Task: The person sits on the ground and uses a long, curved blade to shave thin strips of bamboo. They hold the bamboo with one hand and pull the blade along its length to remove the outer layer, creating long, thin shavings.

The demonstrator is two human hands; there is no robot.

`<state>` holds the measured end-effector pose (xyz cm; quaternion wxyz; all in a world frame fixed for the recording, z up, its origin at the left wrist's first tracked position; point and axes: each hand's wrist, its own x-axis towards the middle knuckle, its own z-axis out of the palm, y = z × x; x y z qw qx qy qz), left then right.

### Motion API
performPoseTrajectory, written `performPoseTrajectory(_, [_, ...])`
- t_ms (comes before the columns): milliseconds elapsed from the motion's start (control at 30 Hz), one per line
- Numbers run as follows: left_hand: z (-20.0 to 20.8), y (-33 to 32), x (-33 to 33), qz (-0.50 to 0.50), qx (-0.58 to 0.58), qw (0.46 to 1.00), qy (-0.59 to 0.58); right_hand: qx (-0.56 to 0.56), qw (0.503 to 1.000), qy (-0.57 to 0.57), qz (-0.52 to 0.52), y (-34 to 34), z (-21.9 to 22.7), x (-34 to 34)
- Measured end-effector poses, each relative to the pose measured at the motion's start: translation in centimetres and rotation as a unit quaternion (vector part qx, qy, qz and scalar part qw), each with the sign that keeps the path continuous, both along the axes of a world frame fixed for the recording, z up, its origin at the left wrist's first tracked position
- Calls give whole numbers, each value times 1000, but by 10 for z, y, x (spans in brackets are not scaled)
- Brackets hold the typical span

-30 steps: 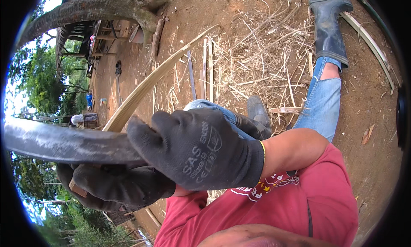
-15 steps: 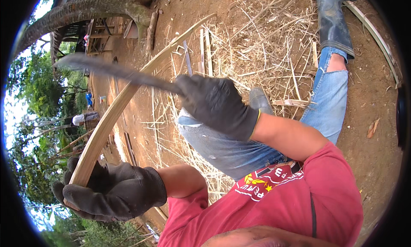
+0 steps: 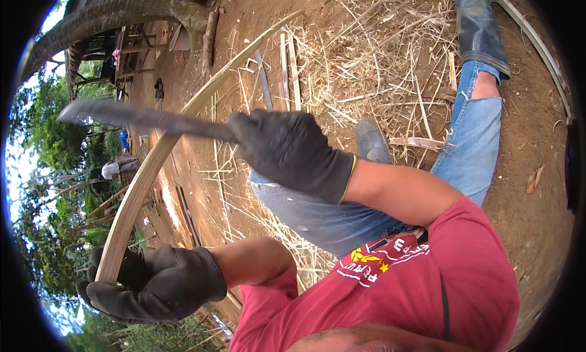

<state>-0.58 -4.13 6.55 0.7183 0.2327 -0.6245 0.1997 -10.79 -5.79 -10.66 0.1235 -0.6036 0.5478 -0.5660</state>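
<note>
Head view: the person's left hand (image 3: pixel 155 285), in a dark glove, is curled around the near end of a long, pale wooden strip (image 3: pixel 137 193), thumb and fingers closed on it. From that grip the strip runs upward and to the right in a curve, its far end tapering over the bare ground. The right hand (image 3: pixel 287 154), gloved likewise, is closed in a fist around the handle of a long, dark blade (image 3: pixel 146 116), which points left and crosses in front of the strip's middle stretch; the blade is blurred, and I cannot tell whether the two touch. Beneath the right hand is a leg in blue jeans (image 3: pixel 329 211). Beyond it, pale shavings (image 3: pixel 366 65) lie scattered over brown soil, with one dark boot (image 3: pixel 482 35) at their right side. A thick tree trunk (image 3: pixel 122 16) bends across the upper left.
</note>
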Motion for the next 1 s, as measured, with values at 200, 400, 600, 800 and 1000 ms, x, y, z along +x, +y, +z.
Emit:
performPoseTrajectory(200, [-5, -2, 11, 102, -30, 992, -62, 153, 983, -95, 44, -36, -42, -7])
performPoseTrajectory(400, [-1, -1, 13, 66, -12, 997, -45, 101, 995, -22, 10, -42, -56, -16])
performPoseTrajectory(600, [-2, -1, 39, 265, -57, 933, -236, 137, 990, -4, 44, -58, -59, -25])
performPoseTrajectory(800, [-7, 0, 29, 376, -93, 889, -244, 223, 974, 1, 23, -74, -101, -46])
performPoseTrajectory(1000, [-8, -4, 51, 164, 2, 981, -103, 65, 994, 76, 40, -50, -51, -12])
